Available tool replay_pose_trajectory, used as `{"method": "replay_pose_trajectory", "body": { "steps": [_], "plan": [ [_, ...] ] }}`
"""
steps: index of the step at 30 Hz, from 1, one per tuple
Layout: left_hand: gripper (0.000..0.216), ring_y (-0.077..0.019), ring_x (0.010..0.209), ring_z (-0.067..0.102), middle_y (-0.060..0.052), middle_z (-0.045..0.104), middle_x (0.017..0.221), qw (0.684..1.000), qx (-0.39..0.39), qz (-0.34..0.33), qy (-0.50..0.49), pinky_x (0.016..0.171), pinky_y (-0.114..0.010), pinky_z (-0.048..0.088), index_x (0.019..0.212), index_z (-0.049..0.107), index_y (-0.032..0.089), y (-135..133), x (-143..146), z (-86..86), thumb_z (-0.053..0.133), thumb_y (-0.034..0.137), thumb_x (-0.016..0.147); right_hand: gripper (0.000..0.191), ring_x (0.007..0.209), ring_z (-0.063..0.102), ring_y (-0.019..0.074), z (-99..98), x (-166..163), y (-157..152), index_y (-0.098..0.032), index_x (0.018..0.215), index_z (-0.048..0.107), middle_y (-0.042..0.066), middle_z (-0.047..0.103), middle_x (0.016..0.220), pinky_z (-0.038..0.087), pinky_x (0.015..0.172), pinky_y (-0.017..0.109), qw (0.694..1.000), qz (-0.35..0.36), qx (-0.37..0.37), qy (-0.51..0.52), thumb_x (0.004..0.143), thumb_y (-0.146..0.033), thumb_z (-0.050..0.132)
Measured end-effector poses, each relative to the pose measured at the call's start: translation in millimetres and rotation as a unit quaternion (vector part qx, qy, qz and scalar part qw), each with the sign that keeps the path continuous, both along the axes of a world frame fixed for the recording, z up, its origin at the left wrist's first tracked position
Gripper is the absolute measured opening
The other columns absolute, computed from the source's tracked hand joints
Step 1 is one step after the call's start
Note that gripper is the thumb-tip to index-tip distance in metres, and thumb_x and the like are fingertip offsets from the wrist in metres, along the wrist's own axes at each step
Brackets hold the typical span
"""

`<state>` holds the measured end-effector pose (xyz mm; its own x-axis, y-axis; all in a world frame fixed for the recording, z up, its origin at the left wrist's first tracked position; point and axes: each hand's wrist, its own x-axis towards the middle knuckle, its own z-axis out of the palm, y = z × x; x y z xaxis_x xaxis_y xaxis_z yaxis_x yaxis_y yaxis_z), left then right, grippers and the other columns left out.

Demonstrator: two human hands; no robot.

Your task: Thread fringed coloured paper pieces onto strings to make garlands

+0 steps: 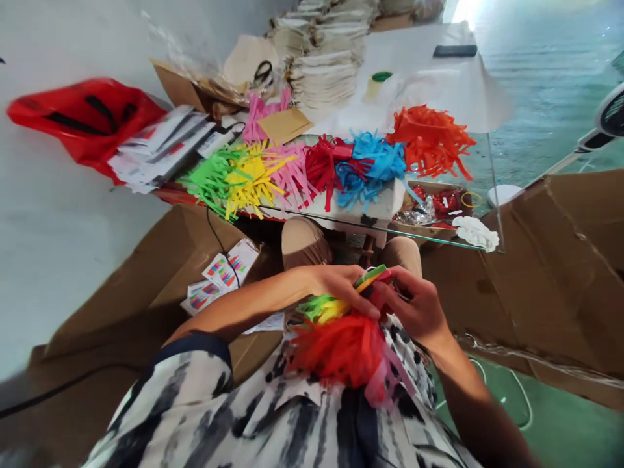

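Above my lap I hold a bundle of fringed paper tassels, with red, green, yellow and pink strips hanging down. My left hand is closed round the bundle's folded tops from the left. From the right, the fingers of my right hand pinch the same tops, near a dark red piece. A thin white loop shows at the top, partly hidden by my fingers. On the glass table lie piles of tassels: green, yellow, pink, dark red, blue and orange-red.
A red plastic bag and printed packets lie at the left. Scissors and stacked pale bundles are at the back. An open box sits under the glass. Cardboard stands at the right, near a fan.
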<state>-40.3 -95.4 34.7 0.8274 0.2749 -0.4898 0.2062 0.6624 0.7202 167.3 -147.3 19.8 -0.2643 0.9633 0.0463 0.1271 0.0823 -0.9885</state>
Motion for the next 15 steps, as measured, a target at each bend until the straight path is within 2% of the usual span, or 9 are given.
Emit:
{"method": "replay_pose_trajectory", "body": {
  "steps": [2,5,8,10,11,13,15],
  "plan": [
    [0.041,-0.0167,0.072,0.074,-0.002,0.079,0.087,1.0,-0.012,-0.016,-0.001,0.071,-0.026,0.062,0.093,0.08,0.017,-1,0,-3.1,0.1,0.033,0.062,0.023,0.057,0.054,0.0126,0.2,2,-1,-0.021,0.097,0.075,-0.001,0.066,0.07,0.043,0.053,0.026,0.999,-0.044,0.016,-0.01,0.098,-0.044,0.069],
    [0.049,-0.0174,0.072,0.073,-0.001,0.079,0.087,1.0,-0.006,0.011,-0.006,0.073,-0.028,0.062,0.095,0.079,0.017,-2,3,-7.8,0.102,0.024,0.052,0.022,0.057,0.056,0.013,-1.3,6,0,-0.022,0.093,0.075,0.0,0.068,0.072,0.045,0.053,0.026,0.995,-0.098,0.013,-0.003,0.097,-0.044,0.07],
    [0.042,-0.0146,0.069,0.069,0.001,0.076,0.08,0.999,0.025,0.041,-0.002,0.069,-0.024,0.058,0.088,0.079,0.015,-1,11,-12.6,0.099,0.019,0.051,0.024,0.053,0.058,0.0131,-2.0,8,5,-0.024,0.104,0.075,-0.001,0.068,0.073,0.045,0.048,0.026,0.998,-0.06,-0.022,0.022,0.092,-0.045,0.076],
    [0.031,-0.0126,0.066,0.064,0.002,0.071,0.073,0.997,0.067,0.043,-0.001,0.066,-0.022,0.053,0.078,0.076,0.014,0,17,-14.6,0.095,0.017,0.053,0.04,0.053,0.058,0.0134,-0.7,7,10,-0.025,0.117,0.074,-0.002,0.07,0.074,0.044,0.047,0.025,0.999,-0.025,-0.024,0.007,0.084,-0.043,0.085],
    [0.026,-0.0116,0.064,0.062,0.003,0.068,0.07,0.995,0.095,0.042,0.0,0.065,-0.022,0.051,0.073,0.074,0.013,2,21,-14.9,0.092,0.016,0.055,0.043,0.055,0.059,0.0138,0.5,7,13,-0.024,0.117,0.075,-0.002,0.071,0.075,0.044,0.048,0.025,1.0,-0.022,-0.014,-0.011,0.081,-0.042,0.088],
    [0.018,-0.0104,0.064,0.058,0.005,0.063,0.067,0.987,0.154,0.044,0.0,0.063,-0.021,0.047,0.071,0.072,0.013,6,25,-13.4,0.087,0.014,0.06,0.028,0.059,0.06,0.0142,3.8,6,18,-0.022,0.104,0.078,0.0,0.072,0.075,0.046,0.051,0.026,0.998,-0.041,0.017,-0.044,0.084,-0.04,0.085],
    [0.018,-0.0113,0.069,0.059,0.005,0.064,0.072,0.979,0.201,0.044,-0.01,0.067,-0.021,0.048,0.078,0.074,0.014,13,24,-9.6,0.085,0.014,0.063,0.018,0.061,0.061,0.0141,8.3,8,23,-0.021,0.088,0.078,0.001,0.073,0.075,0.048,0.055,0.027,0.995,-0.056,0.056,-0.056,0.091,-0.038,0.078]
  ]
}}
